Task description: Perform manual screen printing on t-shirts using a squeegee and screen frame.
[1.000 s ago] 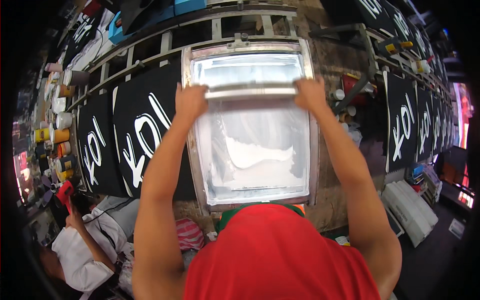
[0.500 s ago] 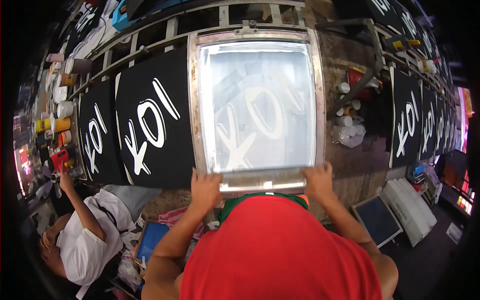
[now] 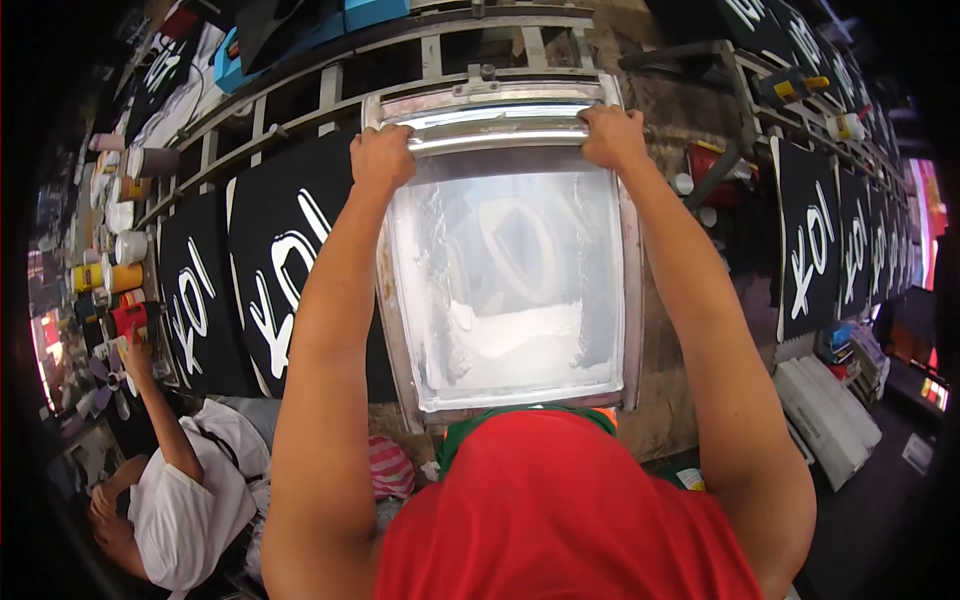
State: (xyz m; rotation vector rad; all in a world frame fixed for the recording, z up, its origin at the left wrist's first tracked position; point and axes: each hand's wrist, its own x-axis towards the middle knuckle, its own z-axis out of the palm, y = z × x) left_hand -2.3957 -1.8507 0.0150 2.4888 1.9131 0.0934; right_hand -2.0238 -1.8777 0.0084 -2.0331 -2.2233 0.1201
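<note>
A long squeegee [image 3: 500,132] lies across the far end of a screen-printing frame [image 3: 632,290]. My left hand [image 3: 383,157] is closed round its left end, and my right hand [image 3: 613,137] grips the right end. Both arms are stretched forward over the frame. White ink [image 3: 530,335] forms a thick patch on the nearer part of the mesh, with smears along both sides. Pale letter shapes show through the mesh above that patch. A hinge clamp [image 3: 488,85] is at the frame's far edge.
Black sheets [image 3: 205,300] with white lettering lie left of the frame, and more black sheets [image 3: 808,240] stand in a row at right. A person in a white shirt [image 3: 190,500] at left holds a red tool [image 3: 128,318]. Ink tubs [image 3: 122,277] line the left edge.
Both hands have pushed the squeegee from the near end of the frame to its far end. A thick patch of white ink now shows on the nearer mesh.
</note>
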